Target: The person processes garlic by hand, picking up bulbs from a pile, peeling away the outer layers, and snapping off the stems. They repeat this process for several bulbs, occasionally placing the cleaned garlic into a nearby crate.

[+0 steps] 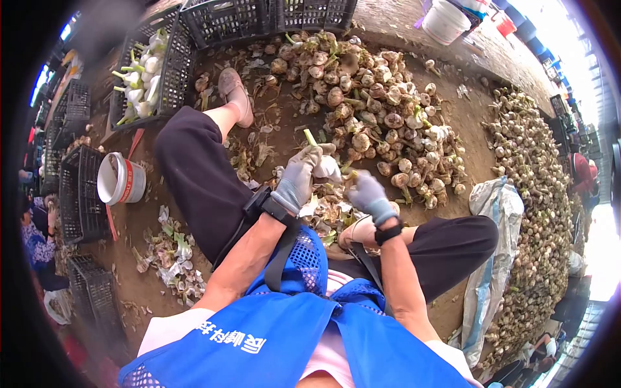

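My left hand (pixel 299 178), in a pale grey glove, is closed around a garlic bulb (pixel 328 169); its green stem stub sticks up above the fingers. Close on the right, my right hand (pixel 369 194), gloved too, has its fingers curled and blurred by motion. Whatever it may hold cannot be made out. Beyond both hands lies a heap of untrimmed garlic (pixel 381 110) with roots and dry skins. Peeled skins and scraps (pixel 323 210) are on the ground below the hands, between my legs.
A black crate (pixel 174 71) holds pale trimmed garlic at the upper left, with a white bucket (pixel 121 179) below it. More black crates (pixel 226 22) stand at the top. On the right are a woven sack (pixel 495 226) and a long garlic pile (pixel 530 213). Other people sit at both edges.
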A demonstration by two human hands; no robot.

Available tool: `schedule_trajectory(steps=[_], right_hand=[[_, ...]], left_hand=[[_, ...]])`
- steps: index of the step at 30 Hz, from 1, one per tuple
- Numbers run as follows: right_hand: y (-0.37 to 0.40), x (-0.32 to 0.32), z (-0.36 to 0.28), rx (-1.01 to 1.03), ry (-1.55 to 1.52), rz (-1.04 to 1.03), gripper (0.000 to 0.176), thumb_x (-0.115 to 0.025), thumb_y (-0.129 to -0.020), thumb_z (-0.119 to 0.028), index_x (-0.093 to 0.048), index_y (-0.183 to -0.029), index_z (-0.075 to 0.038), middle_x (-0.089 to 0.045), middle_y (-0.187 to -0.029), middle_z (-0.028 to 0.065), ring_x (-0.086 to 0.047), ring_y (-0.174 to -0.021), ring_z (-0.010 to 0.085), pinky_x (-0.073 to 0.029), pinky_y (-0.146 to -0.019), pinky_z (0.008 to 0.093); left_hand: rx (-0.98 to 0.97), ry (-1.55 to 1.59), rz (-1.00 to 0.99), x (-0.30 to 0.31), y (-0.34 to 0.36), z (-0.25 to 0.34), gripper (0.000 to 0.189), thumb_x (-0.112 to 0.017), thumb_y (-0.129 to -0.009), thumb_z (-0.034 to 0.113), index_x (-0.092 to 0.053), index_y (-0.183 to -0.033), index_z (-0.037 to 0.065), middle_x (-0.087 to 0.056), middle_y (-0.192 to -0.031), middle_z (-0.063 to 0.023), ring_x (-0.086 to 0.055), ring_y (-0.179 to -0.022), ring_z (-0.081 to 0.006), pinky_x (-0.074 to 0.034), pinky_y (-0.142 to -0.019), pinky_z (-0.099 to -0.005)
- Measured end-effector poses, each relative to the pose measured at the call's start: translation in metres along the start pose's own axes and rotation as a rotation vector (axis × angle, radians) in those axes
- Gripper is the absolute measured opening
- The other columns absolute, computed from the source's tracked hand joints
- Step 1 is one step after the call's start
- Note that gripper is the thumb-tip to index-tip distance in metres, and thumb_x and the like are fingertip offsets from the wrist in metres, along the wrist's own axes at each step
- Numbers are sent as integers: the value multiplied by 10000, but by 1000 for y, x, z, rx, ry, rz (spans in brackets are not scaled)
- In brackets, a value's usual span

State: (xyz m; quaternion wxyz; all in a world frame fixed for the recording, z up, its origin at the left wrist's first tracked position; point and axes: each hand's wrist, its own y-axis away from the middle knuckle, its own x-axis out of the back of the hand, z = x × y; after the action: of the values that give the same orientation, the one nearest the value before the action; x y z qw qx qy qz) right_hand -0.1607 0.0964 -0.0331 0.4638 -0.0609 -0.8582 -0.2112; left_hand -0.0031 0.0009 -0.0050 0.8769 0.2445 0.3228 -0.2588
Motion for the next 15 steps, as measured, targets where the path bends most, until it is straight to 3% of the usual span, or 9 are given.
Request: schedule_trajectory(steps=[2, 4, 6, 8, 10, 12, 13, 14, 15], right_hand=[[8, 25, -10, 225, -167, 291, 365, -631, -712, -253, -607, -1034, -83, -521, -1171, 130, -500, -1074, 314, -412, -894, 398], [22, 42, -37, 269, -174, 289, 335, -639, -701, -225, -617, -1002, -80, -537, -1138, 123, -504, -1063, 306, -409, -893, 393], [26, 36, -60, 221, -79, 298, 209, -644, -685, -162, -646, -870, -64, -604, -962, 98, -549, -975, 283, -438, -833, 378], [28, 31, -78, 244, -149, 319, 138, -661, -722, -126, -623, -759, 1, -629, -867, 150, -591, -863, 290, -472, -769, 326], [21, 16, -71, 340, -224, 376, 105, -637, -736, -101, -632, -767, 0, -631, -798, 135, -618, -783, 265, -489, -713, 300], [12, 9, -55, -33, -1428, -34, 77, -611, -751, -72, -639, -749, -1, -641, -784, 100, -632, -738, 219, -499, -679, 293], [19, 13, -52, 27, -1395, -154, 90, -595, -764, -67, -645, -807, -5, -644, -801, 71, -626, -706, 166, -507, -667, 292], [7, -13, -29, 391, -1056, -73, 170, -578, -784, -88, -624, -917, 7, -633, -861, 71, -612, -730, 150, -504, -691, 294], [15, 4, -48, 192, -1130, -165, 205, -590, -782, -89, -607, -959, 14, -631, -885, 67, -608, -738, 142, -500, -698, 283]], left_hand=[[2, -43, -13, -4, 3, 7, 252, -440, -934, 170, -566, -1055, -12, -583, -898, -88, -586, -725, -143, -520, -635, -253], [0, 107, -36, -18, 3, 6, 244, -448, -935, 174, -549, -1072, 0, -586, -904, -80, -564, -698, -105, -485, -591, -202], [-148, -214, -4, -16, -5, -8, 146, -483, -921, 158, -547, -947, 29, -601, -827, -62, -578, -701, -119, -503, -609, -238], [-242, -464, 50, -24, 5, 2, 145, -485, -918, 168, -540, -905, 35, -609, -799, -71, -598, -721, -154, -522, -638, -270], [-174, -241, 46, -15, 6, 5, 197, -464, -927, 201, -547, -896, 25, -614, -830, -95, -600, -743, -165, -516, -659, -283], [-26, 238, 61, -8, 0, -1, 257, -434, -937, 227, -558, -866, 14, -620, -867, -151, -610, -741, -220, -515, -656, -338], [-8, 293, 59, -10, 1, -1, 263, -430, -938, 231, -555, -870, 9, -619, -874, -160, -612, -744, -232, -517, -659, -352], [4, 347, 55, -11, 0, 1, 270, -426, -939, 235, -552, -873, 5, -619, -881, -169, -614, -747, -244, -519, -663, -366], [6, 332, -105, 1, -5, 0, 293, -412, -944, 252, -555, -891, 1, -622, -901, -164, -613, -811, -240, -517, -702, -359]])
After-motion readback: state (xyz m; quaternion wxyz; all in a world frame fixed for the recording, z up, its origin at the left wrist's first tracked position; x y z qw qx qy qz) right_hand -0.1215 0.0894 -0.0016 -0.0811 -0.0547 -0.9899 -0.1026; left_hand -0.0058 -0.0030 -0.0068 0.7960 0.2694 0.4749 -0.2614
